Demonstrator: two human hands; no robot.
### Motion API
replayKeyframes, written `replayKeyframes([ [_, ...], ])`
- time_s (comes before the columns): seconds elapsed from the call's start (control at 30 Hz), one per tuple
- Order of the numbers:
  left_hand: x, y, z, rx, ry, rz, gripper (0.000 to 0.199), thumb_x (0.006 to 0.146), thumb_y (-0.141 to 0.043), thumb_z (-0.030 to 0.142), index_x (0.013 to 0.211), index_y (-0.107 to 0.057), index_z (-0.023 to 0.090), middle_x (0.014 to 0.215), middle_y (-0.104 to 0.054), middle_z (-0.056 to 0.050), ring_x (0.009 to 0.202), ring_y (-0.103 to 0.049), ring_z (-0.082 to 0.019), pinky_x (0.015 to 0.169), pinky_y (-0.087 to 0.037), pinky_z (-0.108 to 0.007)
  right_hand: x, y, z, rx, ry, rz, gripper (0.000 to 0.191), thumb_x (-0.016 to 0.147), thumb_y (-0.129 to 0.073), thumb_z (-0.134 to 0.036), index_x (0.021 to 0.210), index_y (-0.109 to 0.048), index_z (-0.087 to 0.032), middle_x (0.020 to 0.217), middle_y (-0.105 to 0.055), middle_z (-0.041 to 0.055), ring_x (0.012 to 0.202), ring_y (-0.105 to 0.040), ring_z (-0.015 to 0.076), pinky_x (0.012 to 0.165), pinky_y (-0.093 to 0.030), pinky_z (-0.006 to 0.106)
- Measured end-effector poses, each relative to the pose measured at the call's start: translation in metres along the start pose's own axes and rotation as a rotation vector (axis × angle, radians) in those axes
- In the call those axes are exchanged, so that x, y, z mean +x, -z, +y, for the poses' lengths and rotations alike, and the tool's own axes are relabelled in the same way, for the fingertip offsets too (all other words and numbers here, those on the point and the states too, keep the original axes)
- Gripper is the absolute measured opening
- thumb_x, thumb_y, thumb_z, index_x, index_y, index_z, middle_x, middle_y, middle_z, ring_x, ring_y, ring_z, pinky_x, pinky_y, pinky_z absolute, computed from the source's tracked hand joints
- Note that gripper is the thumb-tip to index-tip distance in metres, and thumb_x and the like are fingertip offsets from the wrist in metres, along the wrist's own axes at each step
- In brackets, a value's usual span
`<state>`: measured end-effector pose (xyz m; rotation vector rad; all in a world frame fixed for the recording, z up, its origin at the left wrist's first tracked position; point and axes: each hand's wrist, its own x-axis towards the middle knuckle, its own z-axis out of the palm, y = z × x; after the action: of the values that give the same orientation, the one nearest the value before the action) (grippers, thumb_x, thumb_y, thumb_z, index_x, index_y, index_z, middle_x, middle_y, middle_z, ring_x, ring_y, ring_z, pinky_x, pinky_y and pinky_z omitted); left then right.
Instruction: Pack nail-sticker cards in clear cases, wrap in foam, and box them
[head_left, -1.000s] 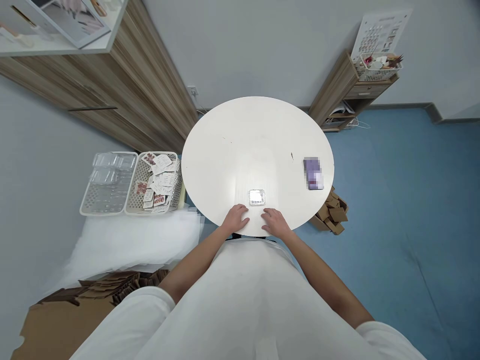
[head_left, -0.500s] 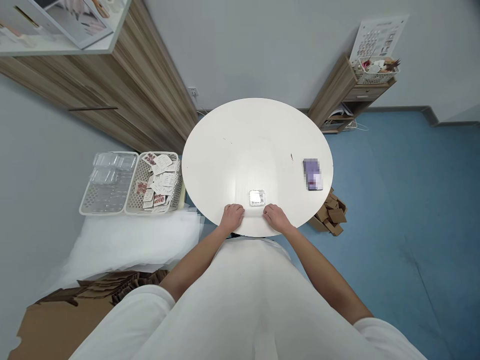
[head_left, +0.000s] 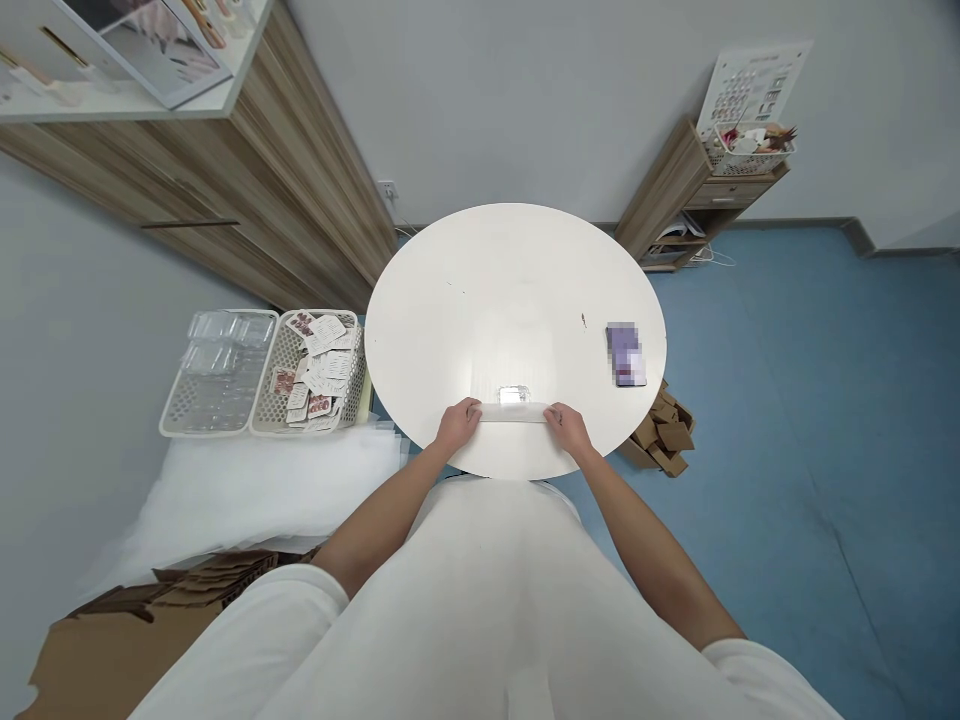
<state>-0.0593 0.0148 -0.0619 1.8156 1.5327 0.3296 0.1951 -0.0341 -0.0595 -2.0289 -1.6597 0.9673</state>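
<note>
Person point(head_left: 487, 600) in white stands at the 6 o'clock edge of the white table point(head_left: 515, 270). L hand point(head_left: 459, 422) is at approx. 7, fingers curled in & pinched on one end of a translucent strip point(head_left: 514, 412); R hand point(head_left: 568, 427), at approx. 5, grips the other end likewise, fingers closed up w/ next to no gap. Strip runs straight btwn them at 6, across the near part of a small clear case point(head_left: 514, 394); can't tell from here if those two touch. Purple item point(head_left: 624, 350), blurred, lies at 3, nr the table's rim. Off the table: clear boxes point(head_left: 214, 345) & printed cards point(head_left: 328, 365) in baskets point(head_left: 202, 434) at 9, white sheets point(head_left: 277, 490) at 8, cardboard pcs point(head_left: 673, 437) at 4.
</note>
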Motion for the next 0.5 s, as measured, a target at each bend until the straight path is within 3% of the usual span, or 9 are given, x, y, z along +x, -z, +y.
replayKeyframes([
  [0.13,0.012,0.001,0.004,0.038,0.09,-0.007,0.023,0.076,-0.048,0.027,0.097,-0.056,0.021,0.073,-0.061,0.0,0.07,-0.058,-0.017,0.062,-0.043,-0.026,0.01,-0.005,-0.004,-0.108,-0.095,0.04,0.016,0.081,-0.04,-0.029,0.076,-0.052,-0.02,0.08,-0.057,0.0023,0.072,-0.052,0.0151,0.06,-0.038,0.025],
  [0.27,0.017,-0.002,0.008,0.149,0.141,-0.016,0.025,0.076,-0.048,0.024,0.1,-0.054,0.021,0.074,-0.061,0.0,0.073,-0.058,-0.018,0.071,-0.042,-0.03,0.012,-0.013,-0.003,-0.221,-0.101,0.024,0.013,0.08,-0.04,-0.021,0.083,-0.052,-0.02,0.087,-0.056,0.004,0.076,-0.052,0.0158,0.058,-0.037,0.025],
  [0.4,0.017,-0.006,0.011,0.283,0.085,0.005,0.032,0.077,-0.047,0.023,0.109,-0.05,0.02,0.083,-0.062,-0.004,0.082,-0.057,-0.021,0.081,-0.037,-0.036,0.011,-0.017,-0.006,-0.395,0.008,0.125,0.023,0.079,-0.042,-0.015,0.1,-0.051,-0.019,0.103,-0.055,0.0102,0.093,-0.05,0.022,0.074,-0.038,0.032],
  [0.5,0.016,-0.007,0.011,0.394,-0.085,0.043,0.04,0.077,-0.047,0.02,0.117,-0.045,0.02,0.105,-0.058,-0.009,0.1,-0.051,-0.024,0.085,-0.035,-0.038,0.012,-0.017,-0.012,-0.52,0.2,0.157,0.034,0.077,-0.04,-0.006,0.107,-0.048,-0.019,0.123,-0.046,0.0126,0.113,-0.04,0.0252,0.09,-0.029,0.039],
])
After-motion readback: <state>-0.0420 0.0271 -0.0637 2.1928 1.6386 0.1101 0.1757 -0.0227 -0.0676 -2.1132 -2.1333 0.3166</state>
